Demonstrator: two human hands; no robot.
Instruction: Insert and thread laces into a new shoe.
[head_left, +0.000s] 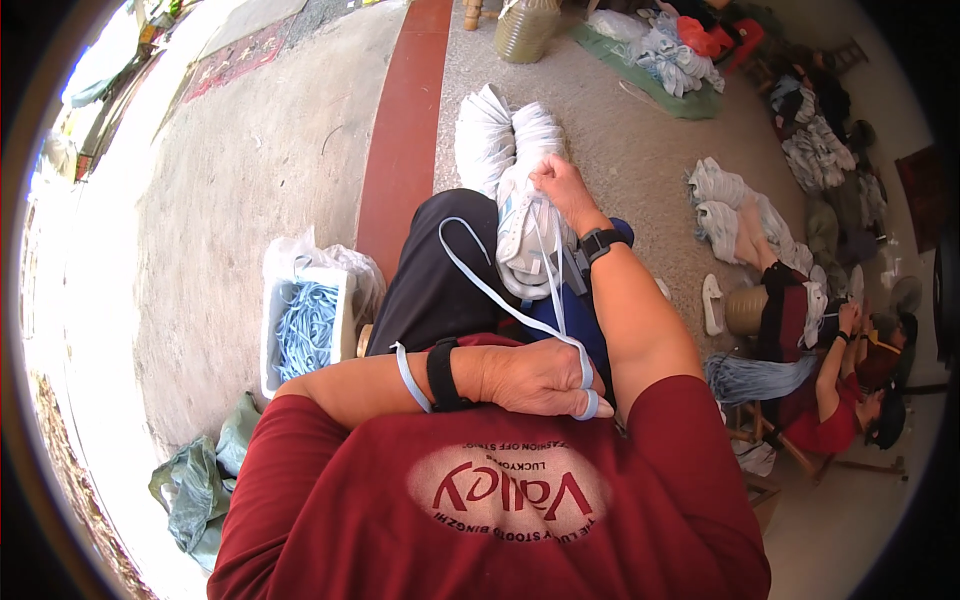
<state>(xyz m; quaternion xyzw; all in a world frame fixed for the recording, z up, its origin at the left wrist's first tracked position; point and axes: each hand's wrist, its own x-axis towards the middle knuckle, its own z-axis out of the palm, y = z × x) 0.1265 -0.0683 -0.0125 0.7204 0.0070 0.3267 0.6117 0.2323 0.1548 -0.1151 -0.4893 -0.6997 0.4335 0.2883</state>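
Observation:
A bundle of white folded cloth pieces (515,165) rests on my lap, reaching out over my knees. My right hand (562,188) presses down on top of the bundle and grips it. A pale blue strap (497,295) runs from the bundle back to my left hand (545,378), which is closed near my chest with the strap looped around its fingers. Another loop of the same blue strap sits on my left forearm beside a black wristband. A black watch is on my right wrist.
A white box of blue straps (303,330) stands on the floor at my left, with a plastic bag behind it. Grey-green bags (200,485) lie lower left. Another seated person (835,370) works at the right amid white cloth piles (735,215). A woven jug (525,28) stands ahead.

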